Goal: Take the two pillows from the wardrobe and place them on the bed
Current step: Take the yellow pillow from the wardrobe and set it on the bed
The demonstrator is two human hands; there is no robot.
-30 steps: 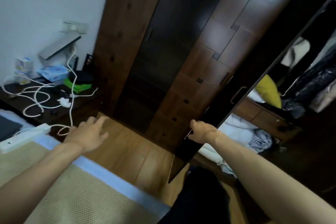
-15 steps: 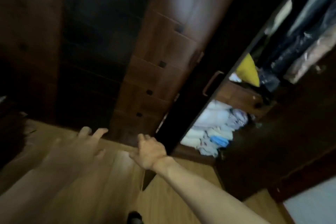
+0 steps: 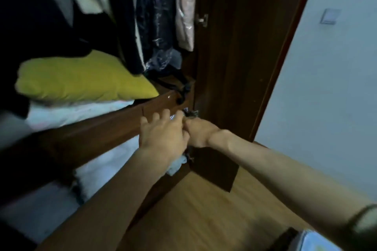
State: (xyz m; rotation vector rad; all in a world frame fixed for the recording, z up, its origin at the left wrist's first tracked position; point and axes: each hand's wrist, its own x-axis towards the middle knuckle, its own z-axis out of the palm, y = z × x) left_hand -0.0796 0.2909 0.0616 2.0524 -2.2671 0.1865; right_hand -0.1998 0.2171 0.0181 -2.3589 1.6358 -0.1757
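Observation:
A yellow pillow (image 3: 81,79) lies on a wardrobe shelf, on top of a pale, whitish pillow (image 3: 77,113). Both sit behind the brown shelf front board (image 3: 98,132). My left hand (image 3: 163,131) is in front of the board's right end, fingers spread, holding nothing, to the right of and below the pillows. My right hand (image 3: 199,134) is right beside it, near a metal hinge. Its fingers are curled and partly hidden behind the left hand. Neither hand touches a pillow. The bed is out of view.
Dark and plastic-covered clothes (image 3: 161,16) hang above the pillows. White bedding (image 3: 102,169) fills the lower compartment. The wardrobe's brown side panel (image 3: 234,57) stands to the right, then a pale wall with a switch (image 3: 329,16). Wooden floor (image 3: 204,210) lies below.
The view has swung right from the closed doors into the open wardrobe. My right hand has left the door edge, and both hands have come together at the shelf front.

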